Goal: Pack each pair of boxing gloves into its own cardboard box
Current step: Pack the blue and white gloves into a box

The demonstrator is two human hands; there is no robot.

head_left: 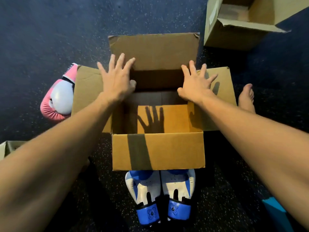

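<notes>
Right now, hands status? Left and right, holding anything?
Left hand: open, fingers spread, flat on the cardboard box at its left flap, holding nothing.
Right hand: open, fingers spread, flat on the right flap, holding nothing.

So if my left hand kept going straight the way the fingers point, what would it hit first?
Probably the far flap of the open box. The left hand points up and away at it, fingertips already near its edge, though depth is unclear.

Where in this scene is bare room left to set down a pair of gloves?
Inside the open box, whose bottom is bare between its four flaps. Dark floor beyond the pink glove is free too. It is crowded near the blue gloves.
</notes>
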